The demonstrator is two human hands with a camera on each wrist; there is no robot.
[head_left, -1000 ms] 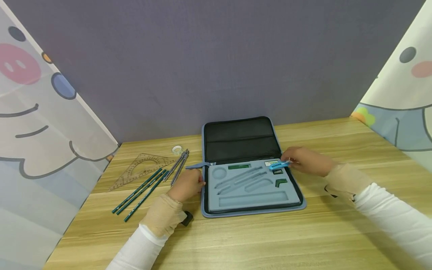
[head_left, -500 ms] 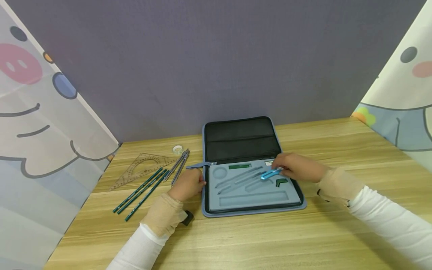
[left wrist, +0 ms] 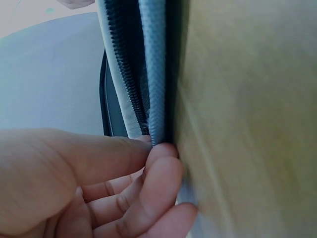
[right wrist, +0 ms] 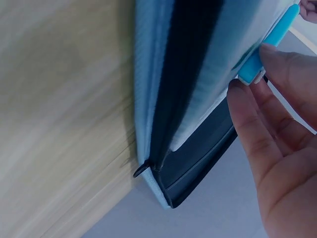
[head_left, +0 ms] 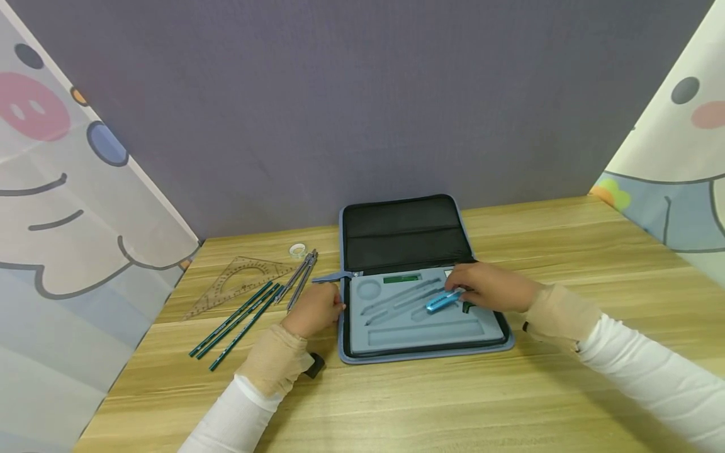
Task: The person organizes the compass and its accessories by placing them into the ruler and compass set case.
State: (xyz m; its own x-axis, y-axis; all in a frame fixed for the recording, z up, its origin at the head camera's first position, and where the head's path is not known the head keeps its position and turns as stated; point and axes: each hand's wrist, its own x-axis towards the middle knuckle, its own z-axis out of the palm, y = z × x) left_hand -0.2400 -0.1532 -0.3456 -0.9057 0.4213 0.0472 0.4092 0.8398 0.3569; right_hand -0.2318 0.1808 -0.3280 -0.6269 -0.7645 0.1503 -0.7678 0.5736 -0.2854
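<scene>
An open zippered case (head_left: pixel 427 361) with a grey-blue moulded tray (head_left: pixel 416 340) lies on the table. My right hand (head_left: pixel 489 286) pinches a small blue utility knife (head_left: pixel 443 301) by one end, low over the shaped recess on the tray's right half. In the right wrist view the knife (right wrist: pixel 270 44) sits between thumb and fingers. My left hand (head_left: pixel 314 309) is at the case's left side; in the left wrist view its thumb and index finger pinch the blue fabric edge (left wrist: pixel 154 74) beside the zipper. A green piece (head_left: pixel 401 279) lies in a slot at the tray's top.
Left of the case lie several dark green pencils (head_left: pixel 240 333), a clear set square (head_left: pixel 212 296), a metal compass (head_left: pixel 304 274) and a small tape roll (head_left: pixel 297 250). A dark green piece (head_left: pixel 467 307) shows partly under the right hand. A grey panel (head_left: pixel 362 113) stands behind the table.
My right hand has moved left and toward the front with the blue utility knife, from the tray's upper right corner to over the recess. The left hand has stayed in place.
</scene>
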